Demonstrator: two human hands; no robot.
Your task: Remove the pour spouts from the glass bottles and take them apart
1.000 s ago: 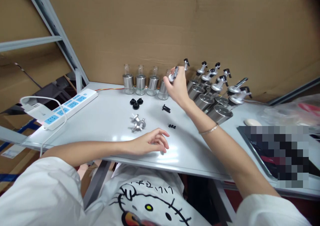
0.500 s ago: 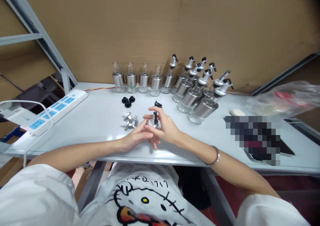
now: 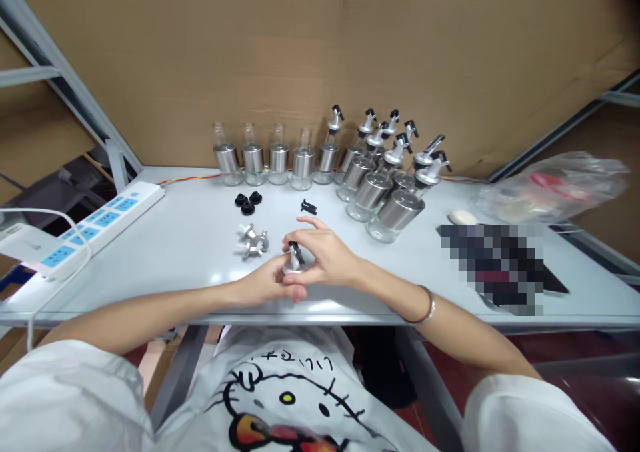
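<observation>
Between both hands is a silver pourer top point(image 3: 294, 265) with a black flip lever. My left hand point(image 3: 267, 282) grips its base from the left, fingers partly hidden behind it. From the right, my right hand point(image 3: 325, 255) closes thumb and fingers on the same pourer top, some fingers raised. Just left of the hands lie several silver spout pieces point(image 3: 253, 244). Behind those sit black stoppers point(image 3: 248, 204) in a small cluster. Black levers point(image 3: 309, 207) lie on the table beyond my right hand.
At the back stand open glass bottles point(image 3: 303, 162) with steel sleeves. Bottles fitted with pourers point(image 3: 397, 209) crowd to the right. A power strip point(image 3: 105, 222) lies left; a plastic bag point(image 3: 555, 189), a white oval object point(image 3: 463, 218) and a blurred dark item point(image 3: 500, 265) lie right.
Both hands have drawn slightly closer to me with the pourer top, whose lever now tilts. My left fingers have curled in around it. The view has shifted a little.
</observation>
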